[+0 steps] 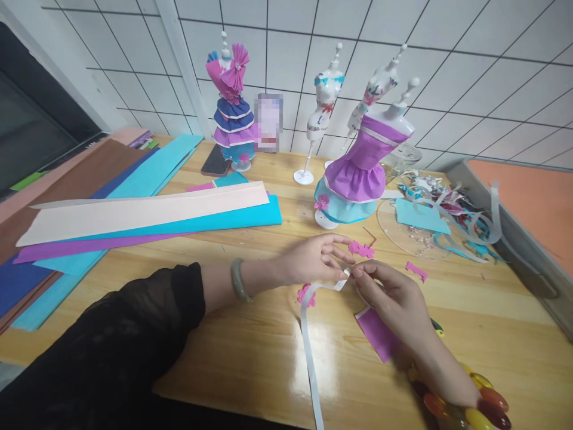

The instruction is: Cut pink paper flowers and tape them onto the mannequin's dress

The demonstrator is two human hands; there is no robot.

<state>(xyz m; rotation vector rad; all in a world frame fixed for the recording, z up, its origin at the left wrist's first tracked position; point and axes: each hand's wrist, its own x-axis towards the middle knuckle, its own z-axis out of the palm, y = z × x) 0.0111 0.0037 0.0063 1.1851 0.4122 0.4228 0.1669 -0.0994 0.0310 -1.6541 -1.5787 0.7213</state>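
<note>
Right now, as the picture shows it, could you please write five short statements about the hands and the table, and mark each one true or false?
1. The long, narrow white ribbon reaches the fingertips of the left hand. True.
2. The flat dark smartphone lies on the pale pink paper strip. False: it lies on the light wooden table.
3. The flat purple piece is partly hidden by the right hand. True.
4. The round green bangle is on the right wrist. False: it is on the left wrist.
5. The purple-and-turquoise dress on the white mannequin has a pink flower. True.
</note>
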